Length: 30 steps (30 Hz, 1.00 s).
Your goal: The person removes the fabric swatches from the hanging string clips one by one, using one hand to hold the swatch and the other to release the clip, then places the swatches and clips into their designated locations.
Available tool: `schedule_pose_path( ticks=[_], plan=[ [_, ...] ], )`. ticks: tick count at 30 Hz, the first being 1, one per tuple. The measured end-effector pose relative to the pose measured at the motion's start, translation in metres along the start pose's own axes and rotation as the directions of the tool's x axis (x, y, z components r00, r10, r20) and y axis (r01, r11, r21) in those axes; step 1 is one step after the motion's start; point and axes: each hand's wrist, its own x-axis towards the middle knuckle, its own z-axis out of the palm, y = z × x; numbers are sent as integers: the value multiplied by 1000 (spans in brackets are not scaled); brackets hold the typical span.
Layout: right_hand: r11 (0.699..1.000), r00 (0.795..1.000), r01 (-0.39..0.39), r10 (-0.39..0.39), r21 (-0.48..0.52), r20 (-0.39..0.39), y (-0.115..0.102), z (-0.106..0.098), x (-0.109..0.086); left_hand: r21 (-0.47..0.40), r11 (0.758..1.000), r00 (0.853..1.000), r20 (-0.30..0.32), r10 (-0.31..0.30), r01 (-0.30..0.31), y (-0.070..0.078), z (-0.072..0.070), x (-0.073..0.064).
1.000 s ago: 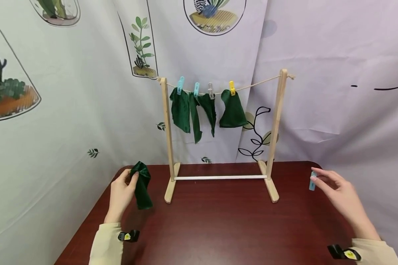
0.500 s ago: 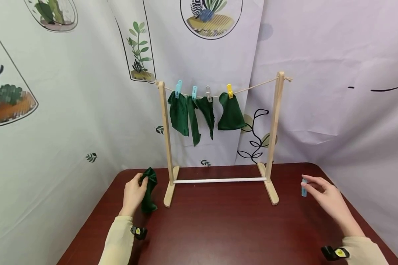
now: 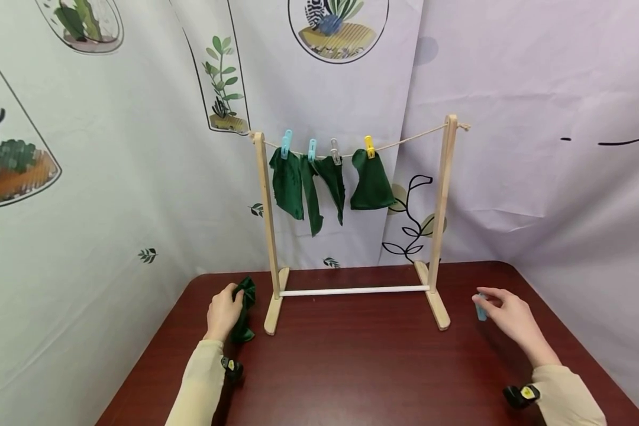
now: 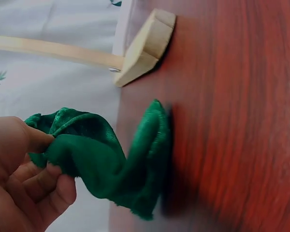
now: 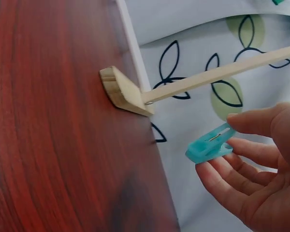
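At the table's left side my left hand (image 3: 223,313) pinches a dark green cloth (image 3: 243,313) by its upper edge. In the left wrist view the cloth (image 4: 106,159) sags in folds and its lower end meets the tabletop. Over on the right, my right hand (image 3: 513,318) holds a light blue clothespin (image 3: 481,307) between thumb and fingers, above the table. The right wrist view shows this clothespin (image 5: 210,145) with a metal spring. Between the hands stands a wooden drying rack (image 3: 443,207) with a cord strung across its top.
Several green cloth pieces hang from the cord: one (image 3: 287,183) at the left, a two-legged one (image 3: 330,177), and a flared one (image 3: 371,183). Blue, clear and yellow clothespins (image 3: 370,147) hold them. The rack's feet (image 3: 436,302) rest on the reddish-brown table (image 3: 362,367); a printed curtain hangs behind.
My left hand has moved right and down with the green cloth, whose end now lies on the table. My right hand has moved left and slightly down, still holding the blue clothespin.
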Motion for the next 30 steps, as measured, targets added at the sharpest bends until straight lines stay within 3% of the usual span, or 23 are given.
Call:
schedule_pose_path(
  ticks=[12,18,30],
  plan=[
    [999,994,-33,36,-28,105,9,18,13,7,998,997,61,-55,55,-7,21,4],
    [996,982,-84,81,12,168,10,25,17,11,995,989,106,-104,103,-4,28,7],
    [990,967,-129,113,58,228,15,37,24,9,992,970,205,-127,128,4,34,8]
  ],
)
